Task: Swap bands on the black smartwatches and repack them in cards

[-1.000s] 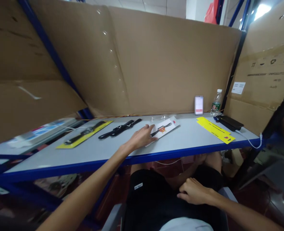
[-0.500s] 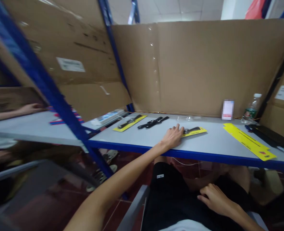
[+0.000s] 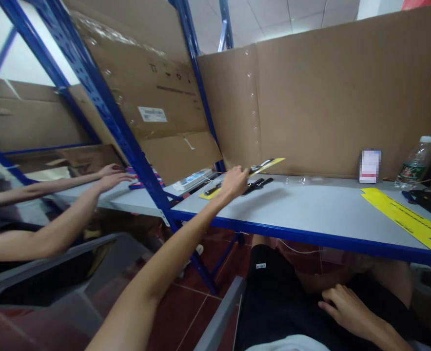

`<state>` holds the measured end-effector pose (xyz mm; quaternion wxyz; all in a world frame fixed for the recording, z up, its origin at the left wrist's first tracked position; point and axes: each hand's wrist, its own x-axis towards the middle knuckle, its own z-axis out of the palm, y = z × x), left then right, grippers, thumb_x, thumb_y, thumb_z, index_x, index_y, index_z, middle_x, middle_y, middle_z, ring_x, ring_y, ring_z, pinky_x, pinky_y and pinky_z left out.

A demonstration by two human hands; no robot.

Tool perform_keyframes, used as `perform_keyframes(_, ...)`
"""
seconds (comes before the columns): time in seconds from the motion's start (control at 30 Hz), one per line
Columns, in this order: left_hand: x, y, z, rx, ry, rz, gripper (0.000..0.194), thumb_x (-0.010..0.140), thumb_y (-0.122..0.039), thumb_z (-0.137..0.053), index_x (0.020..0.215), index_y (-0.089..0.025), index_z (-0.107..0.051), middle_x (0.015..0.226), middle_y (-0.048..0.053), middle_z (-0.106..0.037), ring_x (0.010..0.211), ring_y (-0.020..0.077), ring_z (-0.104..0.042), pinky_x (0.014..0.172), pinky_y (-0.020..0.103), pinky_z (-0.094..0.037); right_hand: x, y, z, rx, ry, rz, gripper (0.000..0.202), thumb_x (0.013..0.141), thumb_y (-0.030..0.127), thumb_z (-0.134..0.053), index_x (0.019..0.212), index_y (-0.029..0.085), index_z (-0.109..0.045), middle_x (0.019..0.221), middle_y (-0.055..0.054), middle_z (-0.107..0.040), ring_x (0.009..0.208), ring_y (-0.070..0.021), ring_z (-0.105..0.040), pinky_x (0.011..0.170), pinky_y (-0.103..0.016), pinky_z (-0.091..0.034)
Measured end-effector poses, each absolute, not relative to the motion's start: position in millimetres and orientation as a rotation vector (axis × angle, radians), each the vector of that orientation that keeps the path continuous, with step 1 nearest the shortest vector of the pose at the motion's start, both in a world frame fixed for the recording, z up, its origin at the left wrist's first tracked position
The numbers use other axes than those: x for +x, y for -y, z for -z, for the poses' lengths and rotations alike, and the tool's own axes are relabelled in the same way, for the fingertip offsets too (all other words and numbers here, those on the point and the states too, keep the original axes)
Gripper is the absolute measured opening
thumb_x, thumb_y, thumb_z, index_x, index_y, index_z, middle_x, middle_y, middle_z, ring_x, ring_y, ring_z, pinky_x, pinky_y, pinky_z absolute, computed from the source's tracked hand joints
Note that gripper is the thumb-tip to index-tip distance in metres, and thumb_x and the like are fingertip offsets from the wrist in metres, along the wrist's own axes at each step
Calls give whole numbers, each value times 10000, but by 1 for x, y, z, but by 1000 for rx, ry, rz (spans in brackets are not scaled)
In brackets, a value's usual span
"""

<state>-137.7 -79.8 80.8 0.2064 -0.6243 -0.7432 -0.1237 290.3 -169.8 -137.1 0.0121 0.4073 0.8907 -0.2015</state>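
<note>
My left hand (image 3: 234, 183) is closed on one end of a yellow card (image 3: 273, 165) that carries a black tool with a metal middle, shaped like a spokeshave. The card is tilted and lifted over the table; my fingers hide part of the tool. Beneath and behind the hand, another carded tool (image 3: 208, 191) lies on the table, partly covered by my wrist. Loose black tools (image 3: 258, 186) of similar shape lie just to the right of the hand. My right hand (image 3: 343, 304) rests on my lap with its fingers curled and nothing visible in them.
On the grey table (image 3: 310, 214) stand a phone (image 3: 369, 166) and a water bottle (image 3: 415, 165), with a long yellow card (image 3: 405, 217) in front. A power strip (image 3: 195, 179) lies behind the blue post (image 3: 142, 168). At left, a co-worker's arms (image 3: 72, 204) reach over the neighbouring table.
My left hand has picked up the carded tool from the table and carried it left and upward. My view has turned left, showing more of the co-worker. My right hand stays on my lap.
</note>
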Motion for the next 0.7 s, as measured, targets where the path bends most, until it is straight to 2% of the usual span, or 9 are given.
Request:
perform_keyframes(0.1,-198,78,-80,-1587,2282,306,421,968,-328,-478,1322,-160,-634,1225,239,-625,1168,391,-583,972,463,-450,289,170,139,1253,-2797,672,286,1016,342,-540,844,209,-726,953,-104,-739,957,-287,-678,821,-351,-419)
perform_keyframes(0.2,-238,74,-59,-1515,2396,336,435,935,-403,-523,1237,-125,-668,1242,285,-630,1169,435,-603,978,511,-455,288,172,138,1258,-2807,701,259,1001,332,-565,844,204,-728,950,-107,-735,961,-287,-681,815,-347,-416)
perform_keyframes(0.3,-254,66,-34,-1483,2423,286,473,879,-494,-596,1168,-136,-705,1246,298,-641,1205,472,-602,995,551,-454,288,175,134,1281,-2784,705,233,995,318,-575,879,194,-735,996,-124,-733,986,-292,-680,834,-353,-420)
perform_keyframes(0.43,-252,47,-22,-1543,2500,45,464,813,-505,-643,1091,-145,-735,1316,309,-634,1267,495,-570,1016,578,-446,287,178,126,1274,-2738,707,229,998,311,-578,900,183,-741,1023,-137,-734,1016,-299,-685,860,-361,-431)
perform_keyframes(0.57,-235,27,-33,-1690,2506,73,547,796,-480,-655,1238,-158,-681,1405,292,-594,1319,490,-529,1027,593,-431,287,178,121,1266,-2715,686,217,1000,308,-585,914,188,-744,1034,-129,-735,1026,-294,-689,870,-360,-437)
perform_keyframes(0.7,-195,15,-32,-1830,2263,248,598,947,-537,-478,1383,-139,-575,1420,295,-572,1318,436,-543,1036,528,-436,287,178,120,1269,-2701,671,231,1012,316,-568,949,181,-745,1063,-140,-732,1052,-300,-679,886,-370,-433)
